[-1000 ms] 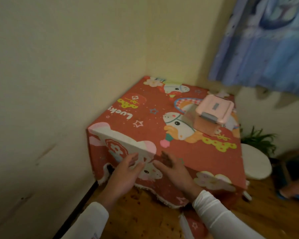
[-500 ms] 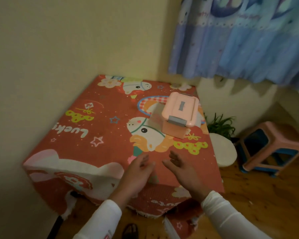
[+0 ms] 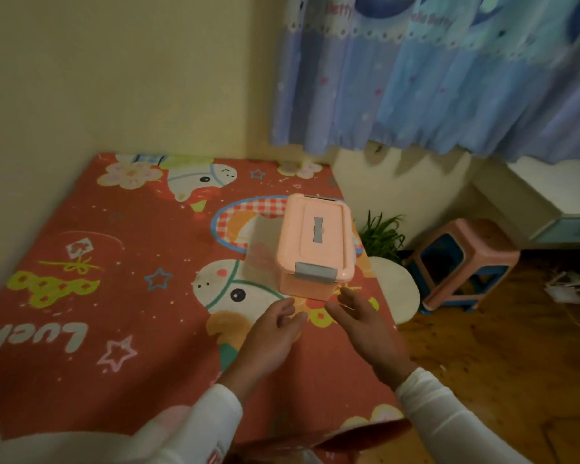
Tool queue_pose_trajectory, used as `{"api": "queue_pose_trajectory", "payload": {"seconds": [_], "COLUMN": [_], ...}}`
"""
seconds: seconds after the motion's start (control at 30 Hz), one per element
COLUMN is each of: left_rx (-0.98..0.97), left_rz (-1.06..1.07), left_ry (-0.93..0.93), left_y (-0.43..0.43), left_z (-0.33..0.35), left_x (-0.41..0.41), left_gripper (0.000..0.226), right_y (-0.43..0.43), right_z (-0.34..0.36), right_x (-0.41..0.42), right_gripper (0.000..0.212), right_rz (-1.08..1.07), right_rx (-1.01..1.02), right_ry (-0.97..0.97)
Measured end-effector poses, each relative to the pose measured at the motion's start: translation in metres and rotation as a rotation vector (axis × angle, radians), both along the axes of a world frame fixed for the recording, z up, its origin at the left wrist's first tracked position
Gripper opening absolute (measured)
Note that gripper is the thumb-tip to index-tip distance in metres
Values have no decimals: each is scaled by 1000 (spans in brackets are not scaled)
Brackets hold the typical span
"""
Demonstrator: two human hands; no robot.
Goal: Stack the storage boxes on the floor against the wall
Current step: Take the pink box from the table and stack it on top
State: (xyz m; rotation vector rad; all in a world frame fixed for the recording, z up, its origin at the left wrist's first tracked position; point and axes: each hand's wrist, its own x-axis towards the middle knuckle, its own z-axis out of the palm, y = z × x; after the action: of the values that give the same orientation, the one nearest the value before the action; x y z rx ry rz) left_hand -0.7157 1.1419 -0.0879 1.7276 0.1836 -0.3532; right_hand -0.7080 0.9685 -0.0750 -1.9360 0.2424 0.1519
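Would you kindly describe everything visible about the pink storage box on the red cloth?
The pink storage box looks like plastic: rectangular, with a lid shut by a grey latch at the near end and a grey handle lying flat on top. It sits upright on the red cartoon cloth, near its right edge. Nothing else touches it; both hands hover just short of it.

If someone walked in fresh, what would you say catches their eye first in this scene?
Probably the bright red cartoon-printed cloth covering the big block in the corner, with a pink storage box with grey latches sitting on its right side. Just in front of the box, the left hand and right hand hover open, holding nothing. A blue curtain hangs above.
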Motion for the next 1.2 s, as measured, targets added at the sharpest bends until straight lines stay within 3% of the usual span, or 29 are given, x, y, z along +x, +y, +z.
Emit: {"api": "queue_pose_trajectory", "payload": {"seconds": [0.13, 0.3, 0.43, 0.53, 0.67, 0.77, 0.87, 1.0, 1.2], "left_rx": [17, 21, -34, -74, -81, -120, -243, -401, -531], "left_rz": [4, 45, 147, 212, 246, 307, 400, 521, 679], "left_ry": [50, 99, 132, 200, 300, 352, 396, 439, 442], "left_y": [-1, -18, -38, -58, -79, -88, -94, -99, -107], "left_z": [-11, -14, -16, -20, -25, -28, -30, -32, -29], "left_x": [19, 47, 65, 79, 92, 95, 99, 102, 109], "left_gripper": [46, 24, 5, 4, 18, 18, 26, 45, 46], "right_y": [-4, -19, -44, -58, -68, -71, -68, -68, -70], "right_z": [-1, 0, -7, -15, -29, -39, -49, -56, -57], "right_x": [31, 102, 167, 216, 264, 294, 319, 342, 349], "right_gripper": [52, 30, 54, 53, 42, 50, 64, 63, 57], "right_rz": [-14, -56, -100, -67, -21, 27, 42, 117, 162], "right_rx": [30, 102, 46, 12, 13, -7, -5, 23, 15], "right_ry": [-23, -151, -165, -146, -127, -100, -47, 5, 38]}}
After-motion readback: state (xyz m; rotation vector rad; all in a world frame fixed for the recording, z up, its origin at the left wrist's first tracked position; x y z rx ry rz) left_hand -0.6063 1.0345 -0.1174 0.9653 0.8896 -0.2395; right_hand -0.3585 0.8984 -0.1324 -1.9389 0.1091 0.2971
